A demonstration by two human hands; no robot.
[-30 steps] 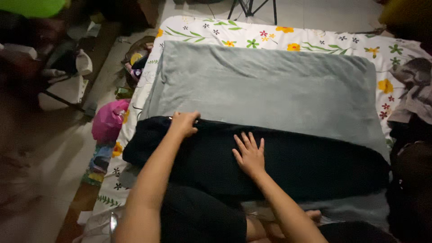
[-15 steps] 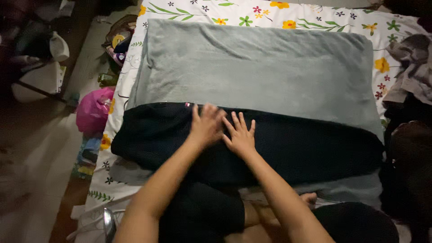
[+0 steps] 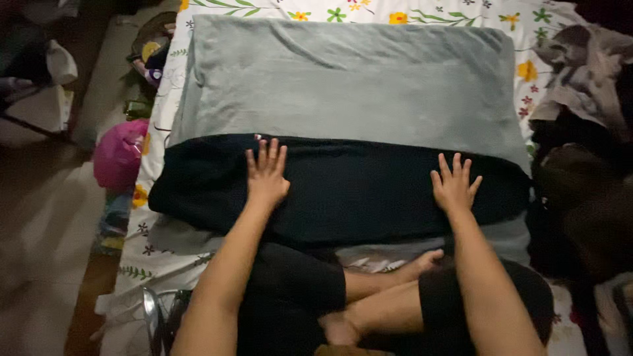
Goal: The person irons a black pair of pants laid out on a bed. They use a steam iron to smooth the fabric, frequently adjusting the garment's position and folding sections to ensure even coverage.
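A long dark navy garment (image 3: 349,191) lies flat across the near part of a grey fleece blanket (image 3: 349,86). My left hand (image 3: 266,175) rests palm down on the garment's left half, fingers spread. My right hand (image 3: 453,184) lies flat on its right half, fingers apart. Neither hand holds anything. My crossed legs in dark shorts (image 3: 297,296) sit just in front of the garment.
A white floral sheet (image 3: 158,250) covers the mattress under the blanket. A pink bag (image 3: 119,155) and clutter lie on the floor at left. A heap of grey and dark clothes (image 3: 580,72) sits at the right edge.
My right hand has slid rightward along the garment, away from my left hand. My left hand has shifted slightly left. The view has tilted down a little.
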